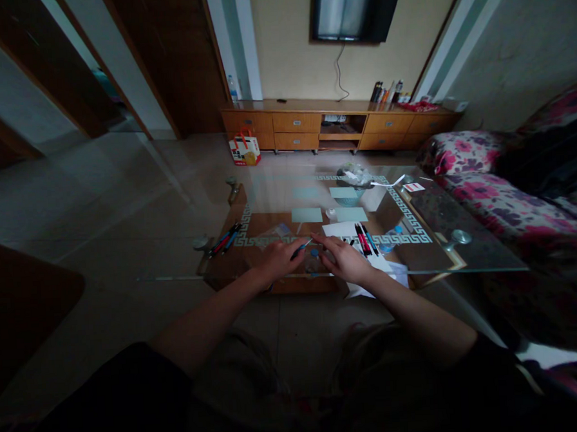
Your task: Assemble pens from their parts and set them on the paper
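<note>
Down at the near edge of the glass bench (445, 250), the left hand (277, 260) pinches a blue pen (302, 247), tip pointing right; the right hand (345, 259) lies fingers-down just beside it, near more pens (366, 239) on white paper (340, 229).

Both forearms outstretched, left hand (277, 260) curled in a pinch, right hand (345, 259) palm-down, fingers extended.

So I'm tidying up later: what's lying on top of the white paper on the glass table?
On the white paper lie a few red and dark pens. The right hand covers its near edge, so anything there is hidden.
</note>
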Motion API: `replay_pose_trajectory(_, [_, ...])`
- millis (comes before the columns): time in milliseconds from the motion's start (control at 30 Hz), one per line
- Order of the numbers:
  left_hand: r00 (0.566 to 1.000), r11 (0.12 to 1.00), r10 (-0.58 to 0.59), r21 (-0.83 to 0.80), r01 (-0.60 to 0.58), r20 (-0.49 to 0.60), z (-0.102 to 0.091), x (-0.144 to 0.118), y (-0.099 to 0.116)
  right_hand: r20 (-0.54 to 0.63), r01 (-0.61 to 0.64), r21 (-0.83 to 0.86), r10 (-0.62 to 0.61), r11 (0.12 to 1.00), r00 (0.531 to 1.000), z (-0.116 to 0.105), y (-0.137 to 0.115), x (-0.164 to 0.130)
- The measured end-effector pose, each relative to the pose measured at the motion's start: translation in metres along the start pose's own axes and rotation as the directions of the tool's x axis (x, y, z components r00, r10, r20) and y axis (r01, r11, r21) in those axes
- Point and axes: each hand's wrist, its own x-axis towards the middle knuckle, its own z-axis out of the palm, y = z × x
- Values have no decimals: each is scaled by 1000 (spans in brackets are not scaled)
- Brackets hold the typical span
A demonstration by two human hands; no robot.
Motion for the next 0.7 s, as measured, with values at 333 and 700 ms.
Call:
replay_pose_trajectory(333, [999,999,32,13,-32,6,1,0,-1,13,4,-4,-4,1000,1000,2,2,0])
replay_pose_trajectory(700, [999,999,46,14,-46,9,3,0,-3,14,9,8,-9,1000,1000,3,4,-1])
